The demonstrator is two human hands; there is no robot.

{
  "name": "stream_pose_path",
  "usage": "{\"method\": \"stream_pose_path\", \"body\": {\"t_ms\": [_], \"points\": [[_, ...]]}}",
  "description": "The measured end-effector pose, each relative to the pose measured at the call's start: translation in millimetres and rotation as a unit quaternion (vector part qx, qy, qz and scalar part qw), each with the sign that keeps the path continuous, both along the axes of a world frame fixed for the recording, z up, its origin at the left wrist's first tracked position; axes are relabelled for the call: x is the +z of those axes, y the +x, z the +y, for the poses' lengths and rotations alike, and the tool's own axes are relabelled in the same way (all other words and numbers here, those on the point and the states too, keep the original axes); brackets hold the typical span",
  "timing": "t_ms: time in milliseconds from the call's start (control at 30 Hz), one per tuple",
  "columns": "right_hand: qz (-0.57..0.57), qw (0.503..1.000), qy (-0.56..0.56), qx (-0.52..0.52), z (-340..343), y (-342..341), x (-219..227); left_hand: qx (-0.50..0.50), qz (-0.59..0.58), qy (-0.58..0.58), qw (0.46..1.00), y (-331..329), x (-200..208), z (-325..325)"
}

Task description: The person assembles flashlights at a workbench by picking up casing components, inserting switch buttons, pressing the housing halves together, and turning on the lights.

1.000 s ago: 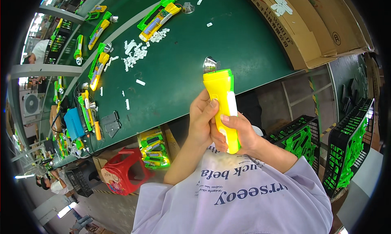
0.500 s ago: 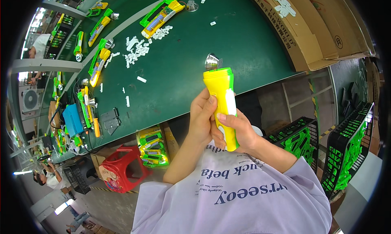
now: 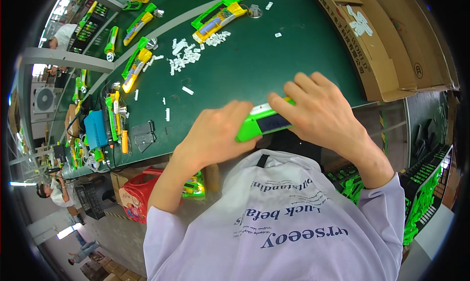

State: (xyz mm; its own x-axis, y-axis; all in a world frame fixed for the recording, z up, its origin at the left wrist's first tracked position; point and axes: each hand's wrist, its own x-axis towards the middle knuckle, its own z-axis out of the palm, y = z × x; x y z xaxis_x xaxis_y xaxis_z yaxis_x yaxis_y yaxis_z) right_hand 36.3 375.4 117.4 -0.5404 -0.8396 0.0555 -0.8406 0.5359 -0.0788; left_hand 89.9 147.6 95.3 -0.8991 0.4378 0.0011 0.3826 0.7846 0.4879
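"Green plastic showed between the two hands; what was it?"

"A flashlight point(image 3: 267, 122), held crosswise at the near edge of the table point(image 3: 254, 65). The left hand point(image 3: 215, 131) had its fingers curled closely round one end. The right hand point(image 3: 318, 109) was bent over the other, gripping it, though some fingertips were hidden."

"Why both hands?"

"Probably so that neither end could swing. The dark panel point(image 3: 274, 124) lay uncovered between them."

"And the white pieces point(image 3: 186, 58) beyond?"

"They were loose in a heap, perhaps put there for easy reach. Farther back lay an opened lamp body point(image 3: 218, 22), its reflector point(image 3: 255, 11) beside it, maybe set apart so that the inside stayed accessible."
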Motion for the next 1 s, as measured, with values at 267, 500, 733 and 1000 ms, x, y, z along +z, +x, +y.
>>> {"method": "stream_pose_path", "body": {"t_ms": [267,500,733,1000], "points": [[0.033,0.909,-0.355,-0.214,10,-4,-69,0.267,-0.005,0.214,0.940,-96,-5,-76],[0.094,0.905,-0.264,-0.320,-1,8,-137,0.396,-0.055,0.240,0.885,-298,-20,-185],[0.094,0.904,-0.272,-0.317,-1,5,-152,0.451,-0.105,0.038,0.885,-406,-74,-203],[0.087,0.913,-0.245,-0.314,1,4,-154,0.288,0.165,-0.149,0.932,-422,-48,-398]]}}
